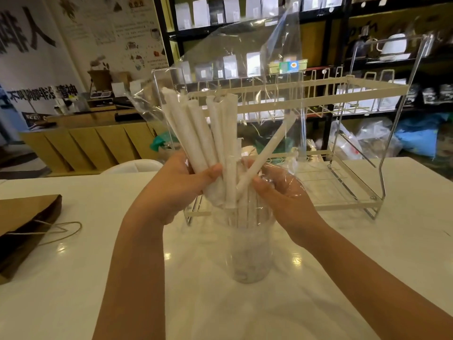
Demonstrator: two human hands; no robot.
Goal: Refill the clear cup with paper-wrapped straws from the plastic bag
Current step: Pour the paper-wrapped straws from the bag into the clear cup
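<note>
— So, where is the cup from the hands?

— It stands upright on the white worktop, at the lower centre of the frame, directly under both hands. Its open mouth is just below the bottom ends of the straws.

— And the straws, how do they lie?

— Their long axis is nearly vertical. The bundle fans out toward the upper left, and the low ends come together above the cup mouth. One straw is apart from the others and leans to the upper right. Some straws seem already to reach down into the cup, but the clear plastic blurs this, so I cannot say it for sure.

— What do the hands hold?

— The left hand is closed around the lower part of the bundle, through the bag. The right hand pinches the leaning straw near its low end, and the bag film lies over its fingers. The bag itself rises open to the upper part of the frame.

— Which hand is nearer to the cup?

— Both are about the same height above it, one on each side. I judge the coming move is mostly straight down: the straws are almost in line with the cup, only the leaning one needs to be turned upright first.

— Any risk?

— The cup is light and nobody holds it, so a push from the side could tip it.
</note>
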